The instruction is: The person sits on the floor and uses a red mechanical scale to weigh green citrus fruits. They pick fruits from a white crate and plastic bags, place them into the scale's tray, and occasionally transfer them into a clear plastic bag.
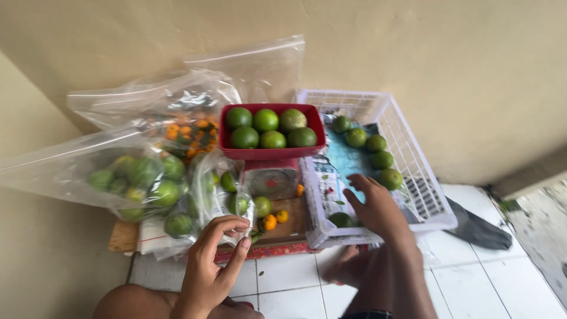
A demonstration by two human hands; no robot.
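Observation:
My left hand (214, 260) pinches the edge of a clear plastic bag (221, 195) that holds a few green citrus fruits. My right hand (375, 207) reaches into a white plastic basket (413, 159), fingers spread over the paper lining, close to a green fruit (341, 220) at the basket's near edge. Several more green fruits (372, 145) lie along the far side of the basket. A red scale tray (269, 152) between the hands carries several green fruits (269, 129) on top of a small kitchen scale (273, 180).
Large clear bags (127, 177) of green fruits and a bag of small orange fruits (189, 133) lie at left against the beige wall. Small orange fruits (276, 220) sit on a wooden board (124, 236). A dark object (478, 227) rests on the white tiled floor at right.

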